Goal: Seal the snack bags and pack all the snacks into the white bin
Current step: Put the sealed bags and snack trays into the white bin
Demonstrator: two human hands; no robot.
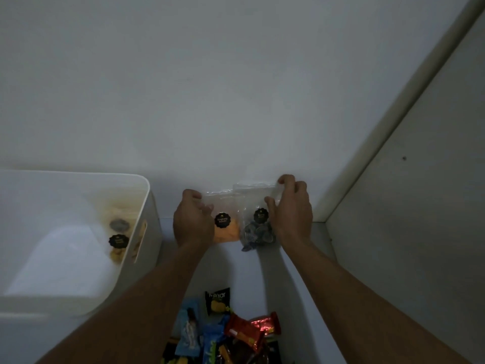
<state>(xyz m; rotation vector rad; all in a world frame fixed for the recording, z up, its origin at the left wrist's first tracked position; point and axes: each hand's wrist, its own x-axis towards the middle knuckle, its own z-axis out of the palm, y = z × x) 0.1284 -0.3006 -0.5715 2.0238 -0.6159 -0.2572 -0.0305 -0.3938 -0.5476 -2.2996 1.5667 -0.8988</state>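
Head view, sole entry: we logged two clear zip bags standing against the wall at the back of the tabletop (262, 279), touching side by side. The orange-snack bag (226, 227) stood on the left, the dark-sweets bag (256, 227) on the right, each with one round black label. Our left hand (193, 222) had its fingers pinched on the orange-snack bag's upper left edge; our right hand (291, 208) had its fingers closed on the dark-sweets bag's top right corner. We judged both bags light, thin, slippery film, limp above the contents, best taken at the zip strip along the top, not squeezed at the filling. The white bin (143, 195) sat just left of them and held at least one labelled bag (118, 243); dimness hid whether there were more. A heap of wrapped snacks (231, 334) lay near us on the tabletop, some seven or more, cut by the frame edge, not yet packed
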